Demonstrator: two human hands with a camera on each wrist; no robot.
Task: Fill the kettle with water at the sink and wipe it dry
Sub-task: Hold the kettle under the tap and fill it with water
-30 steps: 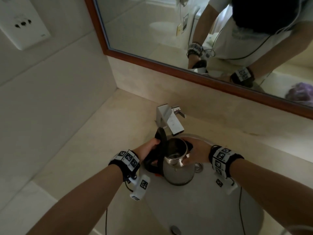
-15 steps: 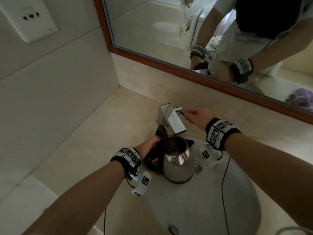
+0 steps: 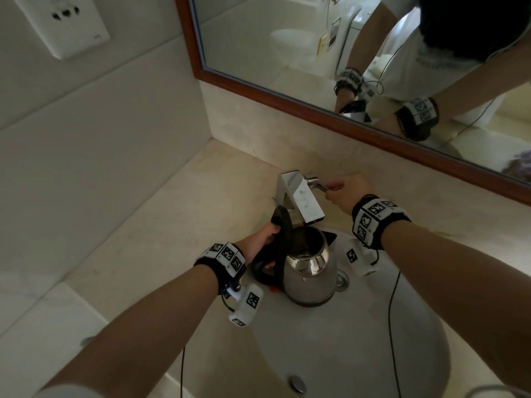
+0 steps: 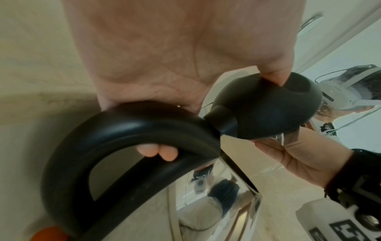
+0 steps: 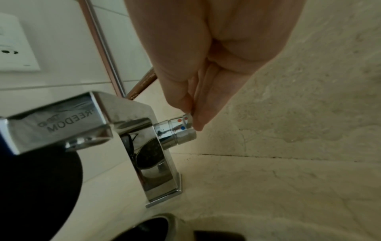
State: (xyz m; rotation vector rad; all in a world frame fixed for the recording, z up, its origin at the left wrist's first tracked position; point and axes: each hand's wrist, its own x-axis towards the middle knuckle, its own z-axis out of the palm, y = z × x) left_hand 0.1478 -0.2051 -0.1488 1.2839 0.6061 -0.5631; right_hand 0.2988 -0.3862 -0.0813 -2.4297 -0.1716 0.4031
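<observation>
A steel kettle (image 3: 310, 268) stands upright in the white sink basin (image 3: 359, 349), its black lid (image 3: 283, 225) flipped open, its mouth right under the chrome tap spout (image 3: 301, 199). My left hand (image 3: 263, 239) grips the black handle (image 4: 115, 138), with the thumb on the open lid (image 4: 266, 107). My right hand (image 3: 342, 189) pinches the tap's side lever (image 3: 316, 183); in the right wrist view the fingertips (image 5: 193, 114) sit on the chrome knob (image 5: 179, 128) with red and blue dots. No water stream is visible.
A beige stone counter (image 3: 172, 225) surrounds the basin. Behind the tap rises a backsplash and a wood-framed mirror (image 3: 287, 90). A wall socket (image 3: 61, 21) is at upper left. The basin drain (image 3: 297, 383) lies near the front; an overflow ring (image 3: 342, 280) is beside the kettle.
My right hand left the kettle's rim, rose to the tap and now pinches its side lever. The left hand kept its hold on the handle; the kettle stayed under the spout.
</observation>
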